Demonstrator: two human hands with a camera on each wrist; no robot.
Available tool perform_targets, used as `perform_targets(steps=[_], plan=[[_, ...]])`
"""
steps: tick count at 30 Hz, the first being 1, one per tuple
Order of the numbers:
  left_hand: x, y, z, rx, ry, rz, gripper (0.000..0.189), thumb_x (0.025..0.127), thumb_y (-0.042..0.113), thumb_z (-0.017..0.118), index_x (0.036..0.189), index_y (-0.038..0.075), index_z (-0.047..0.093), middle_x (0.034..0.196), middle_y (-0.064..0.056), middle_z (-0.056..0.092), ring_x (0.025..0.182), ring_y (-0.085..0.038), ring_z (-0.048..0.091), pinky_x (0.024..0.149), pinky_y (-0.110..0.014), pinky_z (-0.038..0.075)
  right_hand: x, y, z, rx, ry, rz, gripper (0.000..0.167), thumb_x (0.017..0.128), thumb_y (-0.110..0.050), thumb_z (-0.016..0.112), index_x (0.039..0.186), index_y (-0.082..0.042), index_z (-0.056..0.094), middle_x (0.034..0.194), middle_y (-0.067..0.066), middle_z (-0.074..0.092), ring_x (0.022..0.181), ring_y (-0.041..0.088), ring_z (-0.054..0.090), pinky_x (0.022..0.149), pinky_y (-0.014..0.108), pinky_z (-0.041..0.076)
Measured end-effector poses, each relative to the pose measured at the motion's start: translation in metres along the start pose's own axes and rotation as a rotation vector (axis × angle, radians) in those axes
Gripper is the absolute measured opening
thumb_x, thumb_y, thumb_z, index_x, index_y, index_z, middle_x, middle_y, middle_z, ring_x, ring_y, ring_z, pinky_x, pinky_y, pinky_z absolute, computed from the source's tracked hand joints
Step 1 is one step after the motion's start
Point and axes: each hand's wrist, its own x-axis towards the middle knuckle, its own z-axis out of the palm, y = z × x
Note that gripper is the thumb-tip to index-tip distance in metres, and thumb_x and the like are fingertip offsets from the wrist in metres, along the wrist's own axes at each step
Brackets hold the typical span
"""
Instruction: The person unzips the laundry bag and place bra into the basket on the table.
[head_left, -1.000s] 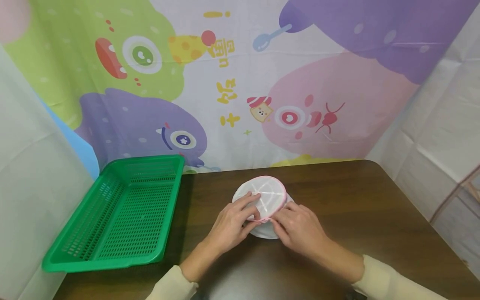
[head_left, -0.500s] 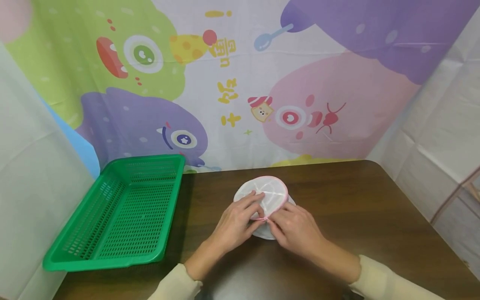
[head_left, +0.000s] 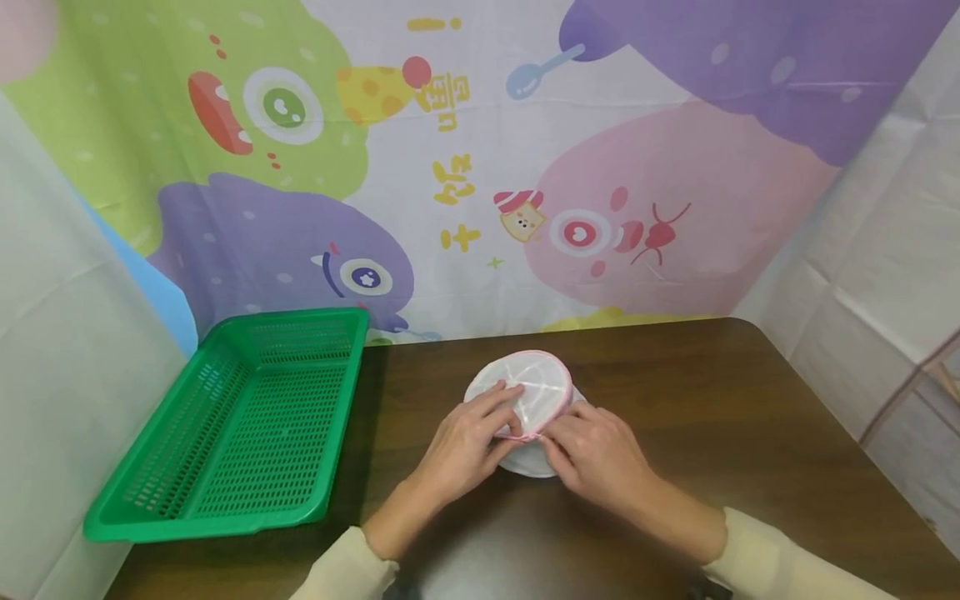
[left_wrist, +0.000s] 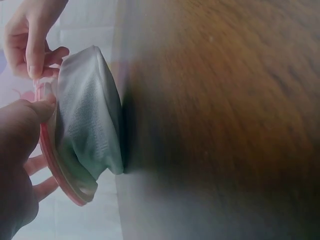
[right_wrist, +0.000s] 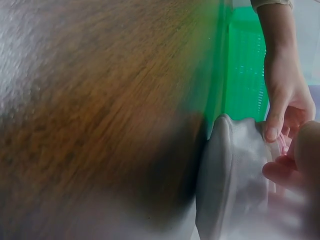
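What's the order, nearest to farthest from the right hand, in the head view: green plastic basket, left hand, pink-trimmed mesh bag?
1. Pink-trimmed mesh bag, held by the right hand.
2. Left hand, just left, on the bag.
3. Green plastic basket, at the far left.

**Yellow Chinese Writing on the Picture Cloth**

The big picture cloth at the back has yellow Chinese writing on it. The writing is turned on its side, so you read it from the bottom up. The lowest character looks like 干. The middle character looks like 饭. The third character is trickier. It has a little box at its bottom end and looks most like 噜, but it is hard to be sure. At the very top lies a yellow exclamation mark, with its dot on the right. A tiny green plus sits just below and beside the lowest character.
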Motion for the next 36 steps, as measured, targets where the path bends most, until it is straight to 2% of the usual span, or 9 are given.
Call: perform_targets(steps=[6,12,17,24,30,36], plan=[[0.0009,0.0012,-0.0008,-0.015,-0.019,-0.019,0.027,0.09,0.013,0.096,0.097,0.018,0.071,0.152,-0.012,0.075,0.145,-0.04,0.071,0.116,-0.053,0.062,-0.0001,0.0011,-0.0022,0.007,-0.005,0.0,0.012,0.085,-0.015,0.088,0.089,-0.016,0.077,0.079,-0.007,0.074,0.076,0.014,0.061,0.059,0.026,0.046],[0.0027,0.003,0.0025,0.008,0.0,-0.011,0.027,0.09,0.018,0.097,0.096,0.018,0.07,0.15,-0.01,0.076,0.144,-0.038,0.072,0.117,-0.051,0.061,0.0027,-0.003,-0.0017,0.018,-0.001,-0.009,0.014,0.085,-0.014,0.087,0.085,-0.015,0.074,0.077,-0.006,0.072,0.081,0.016,0.066,0.061,0.028,0.05],[0.0039,0.0058,0.0031,0.009,-0.002,-0.01,0.028,0.09,0.016,0.097,0.097,0.017,0.07,0.15,-0.011,0.077,0.143,-0.039,0.072,0.117,-0.052,0.061,0.0042,-0.0053,0.0007,0.032,0.01,-0.023,0.014,0.086,-0.014,0.085,0.083,-0.016,0.072,0.075,-0.006,0.07,0.082,0.017,0.068,0.064,0.031,0.054],[0.0022,0.0044,0.0015,0.034,-0.012,0.003,0.026,0.092,0.017,0.095,0.098,0.017,0.07,0.151,-0.011,0.076,0.144,-0.039,0.072,0.118,-0.051,0.061,0.0021,-0.0028,0.0015,0.013,-0.005,-0.021,0.01,0.087,-0.016,0.087,0.087,-0.016,0.076,0.08,-0.006,0.076,0.086,0.018,0.072,0.065,0.032,0.057],[-0.0001,0.0002,-0.0013,0.04,-0.012,0.008,0.025,0.092,0.017,0.095,0.098,0.018,0.071,0.151,-0.011,0.076,0.143,-0.039,0.072,0.114,-0.052,0.063,0.0001,0.0012,-0.0017,0.0,-0.013,0.006,0.01,0.086,-0.016,0.089,0.093,-0.015,0.081,0.083,-0.006,0.08,0.079,0.014,0.065,0.061,0.028,0.052],[0.0005,0.0006,-0.0015,0.021,-0.016,0.0,0.026,0.091,0.018,0.096,0.096,0.018,0.07,0.152,-0.012,0.075,0.143,-0.04,0.072,0.115,-0.053,0.062,0.0024,0.0002,-0.0039,0.012,0.001,-0.01,0.012,0.085,-0.015,0.088,0.088,-0.015,0.077,0.077,-0.006,0.074,0.077,0.015,0.063,0.06,0.029,0.049]])
